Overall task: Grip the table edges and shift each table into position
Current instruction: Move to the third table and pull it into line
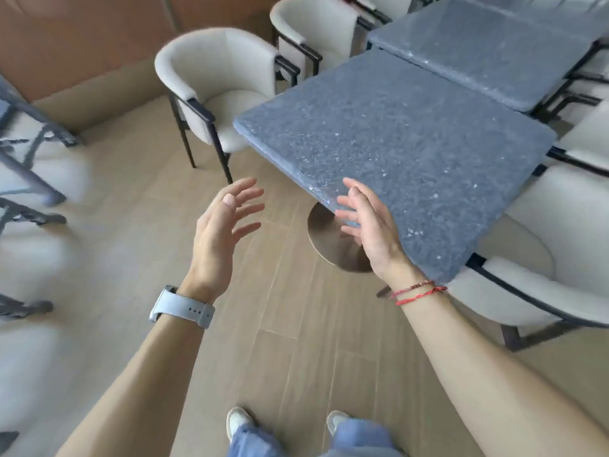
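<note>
A square table with a speckled blue-grey top stands in front of me on a round metal base. A second table of the same kind sits behind it, edge to edge. My right hand hovers with spread fingers just over the near table's front edge; I cannot tell whether it touches. My left hand, with a grey watch on its wrist, is open in the air over the floor, left of that edge and apart from it. Neither hand holds anything.
White tub chairs with dark frames ring the tables: one at the near table's left, another behind it, more along the right. Blurred chairs stand at the far left. Wood-look floor lies under my feet.
</note>
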{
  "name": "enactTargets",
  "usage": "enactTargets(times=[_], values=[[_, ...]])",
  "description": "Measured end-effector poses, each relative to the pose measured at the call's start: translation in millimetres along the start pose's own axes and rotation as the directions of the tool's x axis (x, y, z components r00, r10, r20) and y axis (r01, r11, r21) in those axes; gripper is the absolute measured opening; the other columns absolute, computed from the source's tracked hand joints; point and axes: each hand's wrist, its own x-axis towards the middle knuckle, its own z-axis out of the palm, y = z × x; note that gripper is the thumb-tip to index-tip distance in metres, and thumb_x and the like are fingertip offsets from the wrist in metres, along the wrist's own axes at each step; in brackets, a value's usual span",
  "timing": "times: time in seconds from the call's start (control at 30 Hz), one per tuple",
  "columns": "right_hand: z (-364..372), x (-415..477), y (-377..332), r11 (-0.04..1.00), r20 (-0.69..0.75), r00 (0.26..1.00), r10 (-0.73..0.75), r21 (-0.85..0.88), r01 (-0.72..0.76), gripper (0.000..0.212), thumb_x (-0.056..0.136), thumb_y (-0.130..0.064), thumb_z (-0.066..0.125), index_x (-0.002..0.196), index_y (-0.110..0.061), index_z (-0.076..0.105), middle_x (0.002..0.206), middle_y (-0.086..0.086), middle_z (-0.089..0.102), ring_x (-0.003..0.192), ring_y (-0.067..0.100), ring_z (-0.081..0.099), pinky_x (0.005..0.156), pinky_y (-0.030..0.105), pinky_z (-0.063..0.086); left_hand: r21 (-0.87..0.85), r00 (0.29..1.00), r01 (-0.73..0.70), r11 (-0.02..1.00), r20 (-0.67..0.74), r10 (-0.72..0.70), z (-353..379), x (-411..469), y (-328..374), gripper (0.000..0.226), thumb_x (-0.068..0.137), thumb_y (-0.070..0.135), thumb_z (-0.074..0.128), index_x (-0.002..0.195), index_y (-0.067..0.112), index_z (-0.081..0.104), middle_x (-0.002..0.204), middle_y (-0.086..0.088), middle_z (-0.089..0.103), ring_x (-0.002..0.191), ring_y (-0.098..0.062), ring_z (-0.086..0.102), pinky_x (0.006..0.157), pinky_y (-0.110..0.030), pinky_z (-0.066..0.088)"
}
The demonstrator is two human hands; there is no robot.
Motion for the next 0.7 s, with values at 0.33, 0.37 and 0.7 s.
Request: enactTargets(times=[0.33,0.37,0.7], values=[[-2,-31,2,0.996,-0.423,0.902,0.092,0.057,-0.075,0.042,0.085,-0.061,0.046,0.124,-0.05,0.057,0.138,-0.004,0.061,0.108,0.007,0.068,0.086,0.026,0.052,-0.019,0.913,0.107,0.994,0.397,-0.091,8,81,-16,0.056,0.085,0.061,0.05,0.128,0.03,0.065,0.133,-0.004,0.067,0.124,-0.027,0.062,0.106,-0.053,0.046],[-7,-32,5,0.994,-0.458,0.883,0.104,0.067,-0.083,0.04,0.084,-0.063,0.047,0.121,-0.052,0.057,0.137,-0.005,0.062,0.108,0.007,0.068,0.088,0.027,0.052,-0.012,0.899,0.119,0.993,0.426,-0.102,16,89,-20,0.055,0.085,0.062,0.05,0.128,0.031,0.066,0.134,-0.005,0.067,0.123,-0.027,0.062,0.108,-0.054,0.045],[-53,4,29,0.973,-0.613,0.762,0.211,0.205,-0.104,0.043,0.075,-0.07,0.05,0.115,-0.056,0.058,0.134,-0.006,0.063,0.107,0.009,0.069,0.097,0.037,0.054,0.1,0.774,0.15,0.984,0.607,-0.18,90,153,-45,0.054,0.086,0.064,0.048,0.127,0.033,0.065,0.133,-0.002,0.066,0.123,-0.024,0.062,0.106,-0.05,0.046]])
